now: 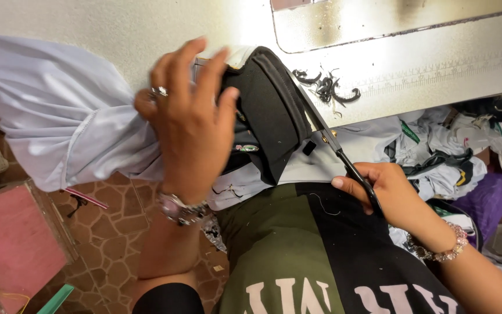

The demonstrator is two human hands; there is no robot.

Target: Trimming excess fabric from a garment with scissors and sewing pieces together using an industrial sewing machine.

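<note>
My left hand (pixel 188 116) grips a bunched garment of pale grey-white cloth (pixel 59 122) with a black collar-like part (pixel 271 110), lifted in front of the table edge. A ring and a wristwatch show on that hand. My right hand (pixel 387 195) holds black-handled scissors (pixel 335 145), whose blades run up along the edge of the black fabric. A beaded bracelet sits on the right wrist. Below the hands lies my lap in an olive and black garment (pixel 309 256).
A white sewing table (pixel 425 70) with a printed ruler strip and black fabric trimmings (pixel 326 87) is behind. A heap of white and green cloth (pixel 437 151) lies to the right. A pink box (pixel 13 238) stands on the tiled floor at left.
</note>
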